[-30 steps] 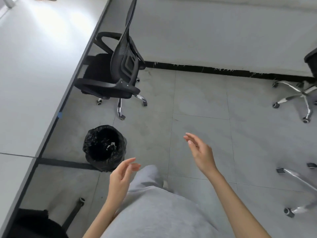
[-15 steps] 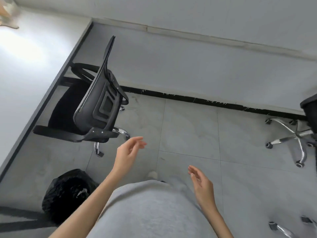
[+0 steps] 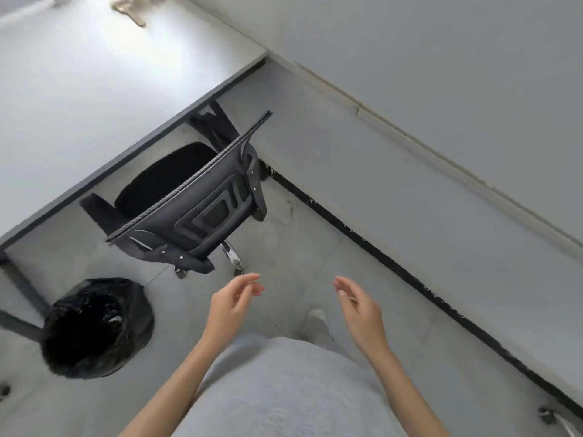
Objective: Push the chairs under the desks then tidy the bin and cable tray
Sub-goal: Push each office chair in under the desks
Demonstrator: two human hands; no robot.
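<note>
The floor [image 3: 362, 279] is made of large grey tiles and takes most of the view, with a pale grey wall [image 3: 441, 89] at the right and a black skirting strip [image 3: 378, 250] running along its foot. At the upper left is the white tabletop [image 3: 79, 89], with a dark front edge that goes diagonally from the lower left up to the corner by the wall. The black office chair [image 3: 195, 203] stands in front of this edge: its seat is partly under the tabletop, while the mesh back, both armrests and the chrome base are out over the floor. To the lower left of the chair, a round bin [image 3: 97, 326] with a black bag stands on the floor, near a dark leg of the desk and apart from the chair. Between the chair and the wall the tiles are open, and there is also free floor between the chair and the person. At the lower right corner, one castor of another chair [image 3: 555, 417] is seen. The person wears grey clothing. The left hand [image 3: 230, 304] and the right hand [image 3: 359, 307] are both lifted in front of the body, close behind the chair back but not touching it. The fingers of both hands are loosely spread and a little curved, and they hold nothing.
</note>
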